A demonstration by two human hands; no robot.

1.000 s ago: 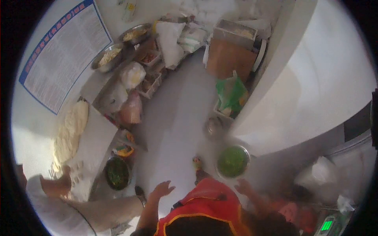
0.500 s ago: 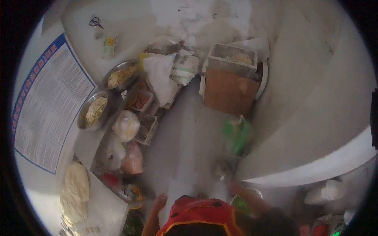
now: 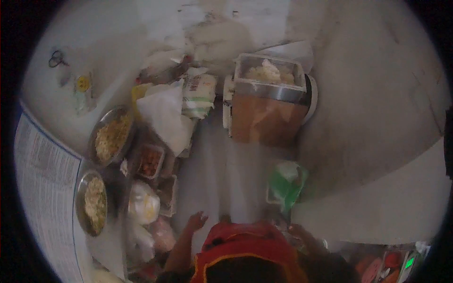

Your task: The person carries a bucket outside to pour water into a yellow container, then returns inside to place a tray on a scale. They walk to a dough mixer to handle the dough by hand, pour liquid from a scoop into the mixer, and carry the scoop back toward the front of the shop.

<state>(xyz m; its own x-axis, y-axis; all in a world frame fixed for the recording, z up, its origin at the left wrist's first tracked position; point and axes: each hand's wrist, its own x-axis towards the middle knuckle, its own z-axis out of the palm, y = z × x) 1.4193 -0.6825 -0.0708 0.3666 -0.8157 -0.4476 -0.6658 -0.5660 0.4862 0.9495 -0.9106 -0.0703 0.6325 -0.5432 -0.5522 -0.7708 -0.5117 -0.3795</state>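
Note:
My left hand (image 3: 197, 220) hangs over the grey surface at the lower middle, fingers apart and holding nothing. Near the red apron (image 3: 245, 236), my right hand (image 3: 296, 230) is blurred, close to a dim, glossy item; what its fingers hold, if anything, cannot be made out. Just above it lies a green and white bag (image 3: 287, 185). To the left of my left hand are a pink bag (image 3: 163, 234) and a clear bag with whitish contents (image 3: 144, 203).
Two metal bowls of chopped food (image 3: 112, 136) (image 3: 93, 203) stand at the left. A tub of reddish pieces (image 3: 151, 161) sits beside them. Ahead is a brown box-shaped item (image 3: 266, 115) under a pale-filled container (image 3: 269, 73). A green-lit display (image 3: 409, 262) shows at lower right.
The view has shifted, and most things on the left appear lower and further left. My left hand shows more fully, with its fingers spread. My right hand appears lower and further right.

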